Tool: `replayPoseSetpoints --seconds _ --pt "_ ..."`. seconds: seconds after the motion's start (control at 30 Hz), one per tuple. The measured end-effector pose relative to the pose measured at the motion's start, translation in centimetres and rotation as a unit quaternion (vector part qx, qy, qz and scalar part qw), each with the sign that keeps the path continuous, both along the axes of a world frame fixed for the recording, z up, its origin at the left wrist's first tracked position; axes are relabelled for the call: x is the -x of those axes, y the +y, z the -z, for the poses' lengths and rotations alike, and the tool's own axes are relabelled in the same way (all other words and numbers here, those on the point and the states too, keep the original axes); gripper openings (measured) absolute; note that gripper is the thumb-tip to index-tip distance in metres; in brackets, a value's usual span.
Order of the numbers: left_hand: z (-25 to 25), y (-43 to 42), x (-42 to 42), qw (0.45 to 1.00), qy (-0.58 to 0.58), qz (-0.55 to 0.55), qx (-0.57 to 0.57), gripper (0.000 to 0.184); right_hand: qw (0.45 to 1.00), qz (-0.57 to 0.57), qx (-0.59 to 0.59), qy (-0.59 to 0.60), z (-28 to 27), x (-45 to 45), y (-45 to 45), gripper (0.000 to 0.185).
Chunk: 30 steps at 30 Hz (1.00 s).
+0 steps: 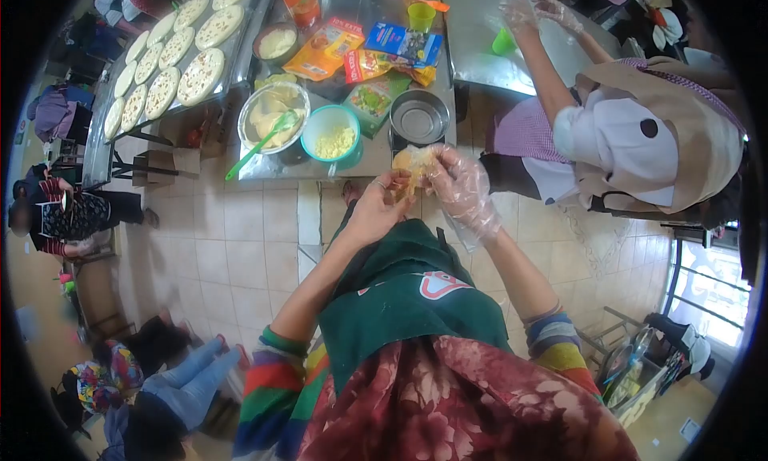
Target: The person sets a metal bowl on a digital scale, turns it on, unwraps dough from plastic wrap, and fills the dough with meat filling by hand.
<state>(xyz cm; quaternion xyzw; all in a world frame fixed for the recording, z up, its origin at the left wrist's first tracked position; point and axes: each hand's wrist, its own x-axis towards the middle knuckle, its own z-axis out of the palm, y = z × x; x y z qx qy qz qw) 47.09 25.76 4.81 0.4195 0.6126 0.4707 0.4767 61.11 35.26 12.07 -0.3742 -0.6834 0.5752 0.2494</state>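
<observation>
left hand (379,211) and gloved right hand (466,192) together, gripping yellowish piece (410,163); from it, metal pan (418,123) at twelve o'clock, teal bowl (326,119) at ten.

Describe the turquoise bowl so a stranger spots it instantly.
Find the metal table bearing the colourful packets. Along its near edge, look between the wide bowl with the green spatula and the round metal pan. The turquoise bowl there holds yellow crumbs; its colour sets it apart from both.
</observation>
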Motion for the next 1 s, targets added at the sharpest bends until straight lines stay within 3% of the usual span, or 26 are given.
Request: replayPoseSetpoints --seconds 0.07,0.1,0.17,0.33,0.5,0.53,0.6,0.63,0.77,0.87,1.0 --pt "-2.5 0.9 -0.4 0.997 0.068 -0.023 -0.032 0.033 0.998 -0.025 0.006 0.055 -4.3 0.7 1.0 0.021" --pt "-4.0 1.7 -0.3 0.980 0.168 -0.051 -0.089 0.033 0.996 -0.037 0.008 0.084 -6.2 1.1 1.6 0.021" --pt "-6.8 3.7 -0.1 0.906 0.358 -0.107 -0.198 0.034 0.991 -0.059 0.016 0.115 -9.7 1.8 2.5 0.022" --pt "-12.1 7.6 0.1 0.937 0.151 -0.131 -0.287 0.025 0.967 -0.098 -0.041 0.229 -16.4 4.1 4.6 0.025" --pt "-16.0 8.9 1.7 0.952 -0.122 -0.115 -0.255 0.016 0.939 -0.135 -0.133 0.286 -20.0 5.3 7.2 0.030" --pt "-16.2 9.0 2.0 0.943 -0.179 -0.113 -0.257 0.015 0.956 -0.121 -0.106 0.247 -20.8 4.7 7.2 0.031" --pt "-17.2 8.6 2.2 0.924 -0.274 -0.124 -0.234 0.012 0.943 -0.098 -0.288 0.133 -19.7 4.2 9.1 0.035" --pt "-17.4 8.3 2.5 0.927 -0.254 -0.136 -0.241 0.013 0.921 -0.084 -0.374 0.074 -18.9 4.0 10.0 0.038" --pt "-17.6 7.7 3.5 0.920 -0.233 -0.170 -0.267 0.017 0.967 -0.171 -0.163 0.099 -15.3 2.1 7.9 0.047" --pt "-17.5 7.6 3.8 0.920 -0.215 -0.180 -0.276 0.018 0.971 -0.171 0.068 0.151 -12.9 2.6 6.4 0.046" --pt "-16.7 8.0 4.4 0.921 -0.167 -0.205 -0.285 0.021 0.974 -0.108 -0.016 0.198 -10.6 3.2 6.1 0.041"
